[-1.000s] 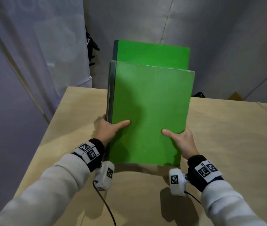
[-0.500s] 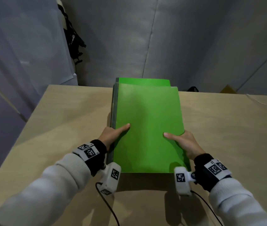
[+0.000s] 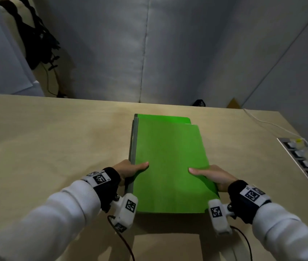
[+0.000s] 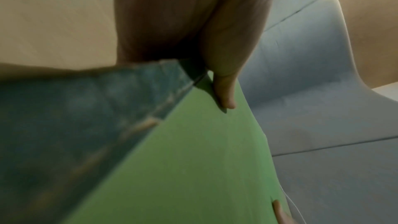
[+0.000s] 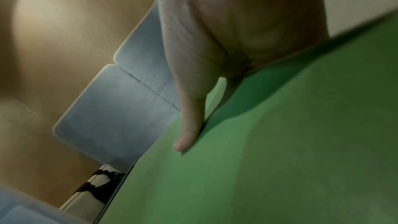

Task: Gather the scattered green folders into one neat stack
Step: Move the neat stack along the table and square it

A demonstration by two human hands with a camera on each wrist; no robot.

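Note:
A stack of green folders lies nearly flat over the middle of the wooden table, its near end a little raised. A lower folder pokes out past the top one at the far end. My left hand grips the stack's left spine edge, thumb on the cover. My right hand grips the right edge the same way. In the left wrist view the thumb of the left hand presses on the green cover beside the grey spine. In the right wrist view the right hand lays its thumb on the cover. The fingers under the stack are hidden.
A power strip with plugs is set into the table at the right, a white cable running to it. Grey curtains hang behind the table. Dark gear hangs at the back left.
The stack, held upright a second ago, has been tipped down and lowered almost flat onto the table. Both hands kept their grip on its side edges.

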